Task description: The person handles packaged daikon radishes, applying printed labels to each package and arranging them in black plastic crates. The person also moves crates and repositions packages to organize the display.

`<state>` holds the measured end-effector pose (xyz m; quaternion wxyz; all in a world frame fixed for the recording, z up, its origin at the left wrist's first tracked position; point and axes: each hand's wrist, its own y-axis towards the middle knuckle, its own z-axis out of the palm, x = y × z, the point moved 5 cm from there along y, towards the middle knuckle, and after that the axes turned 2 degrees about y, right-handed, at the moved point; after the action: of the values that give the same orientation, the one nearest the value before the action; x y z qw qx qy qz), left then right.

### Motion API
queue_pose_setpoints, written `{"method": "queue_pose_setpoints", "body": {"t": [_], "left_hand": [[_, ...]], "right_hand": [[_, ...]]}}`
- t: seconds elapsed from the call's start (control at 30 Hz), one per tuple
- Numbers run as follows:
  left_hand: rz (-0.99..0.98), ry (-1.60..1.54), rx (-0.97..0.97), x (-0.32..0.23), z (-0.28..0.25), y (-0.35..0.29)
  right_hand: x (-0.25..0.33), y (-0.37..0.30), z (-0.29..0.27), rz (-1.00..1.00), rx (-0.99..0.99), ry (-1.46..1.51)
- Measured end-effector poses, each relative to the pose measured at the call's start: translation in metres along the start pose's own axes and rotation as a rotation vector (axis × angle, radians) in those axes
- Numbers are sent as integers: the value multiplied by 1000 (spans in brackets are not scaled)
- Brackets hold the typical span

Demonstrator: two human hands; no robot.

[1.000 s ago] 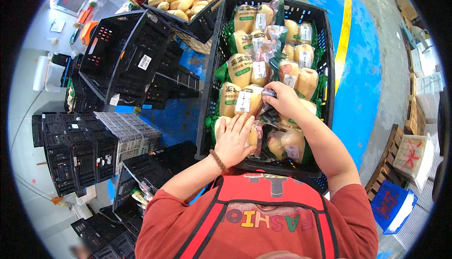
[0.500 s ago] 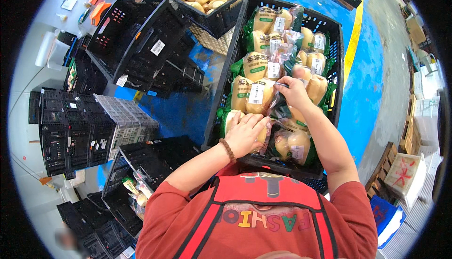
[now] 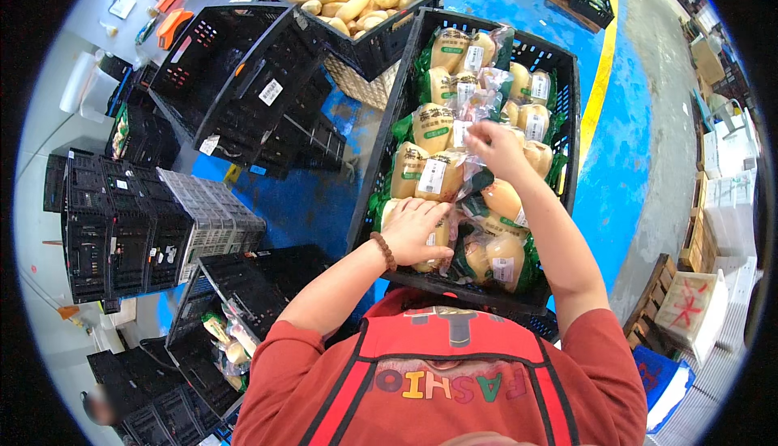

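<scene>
A black slatted crate (image 3: 569,122) in front of me holds several clear bags of pale tan, lotus-root-like vegetables with white labels and green backing. My left hand (image 3: 415,233) lies spread over a near-left bag (image 3: 436,245), pressing on its top. Over the crate's middle, my right hand (image 3: 496,151) is closed in a pinch at the loose clear plastic beside a labelled bag (image 3: 428,172). Its fingertips partly hide what they grip. A bag in the right column (image 3: 496,259) lies near the crate's front edge.
Beyond the crate, another black crate (image 3: 397,34) is heaped with loose tan vegetables. Empty black crates (image 3: 243,81) stand at left, above stacked black and grey crates (image 3: 215,207). A yellow line (image 3: 601,81) crosses the blue floor at right. A white foam box (image 3: 687,312) sits far right.
My right hand has drawn a little leftward across the bags, still pinched. The left hand stays on its bag, with its fingers lying a bit more to the left. The whole view has shifted slightly.
</scene>
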<state>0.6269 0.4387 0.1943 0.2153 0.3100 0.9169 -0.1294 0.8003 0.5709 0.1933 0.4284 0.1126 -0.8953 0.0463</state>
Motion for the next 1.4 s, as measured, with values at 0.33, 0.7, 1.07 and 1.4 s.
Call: {"method": "queue_pose_setpoints", "body": {"t": [0.33, 0.7, 1.07, 1.4], "left_hand": [[-179, -221, -36, 9, -12, 19], [-116, -210, -65, 20, -4, 29], [4, -107, -73, 24, -13, 56], [-50, 100, -120, -1, -9, 21]], "right_hand": [[7, 98, 43, 63, 208, -574], [-5, 105, 53, 58, 360, -648], [30, 121, 26, -28, 306, -557], [-11, 120, 33, 34, 400, -493]]}}
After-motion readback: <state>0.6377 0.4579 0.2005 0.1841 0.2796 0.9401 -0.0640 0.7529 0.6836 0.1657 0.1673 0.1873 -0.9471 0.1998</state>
